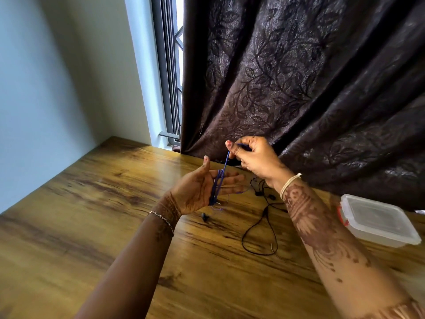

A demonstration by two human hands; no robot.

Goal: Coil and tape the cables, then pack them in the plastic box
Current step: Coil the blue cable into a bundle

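Note:
A thin blue cable (219,180) is wound in loops around the straight fingers of my left hand (200,187), which is held palm up above the wooden table (92,203). Its plug end hangs below the palm. My right hand (253,155) pinches the free end of the blue cable and holds it taut, up and to the right of the left hand. A black earphone cable (264,224) lies loose on the table under my right forearm. The clear plastic box (377,219) with its lid on sits at the right edge.
A dark patterned curtain (310,77) hangs along the table's far edge, right behind my right hand. A window frame (171,88) and a pale wall (57,77) stand to the left. A small black earbud (204,217) lies below my left hand.

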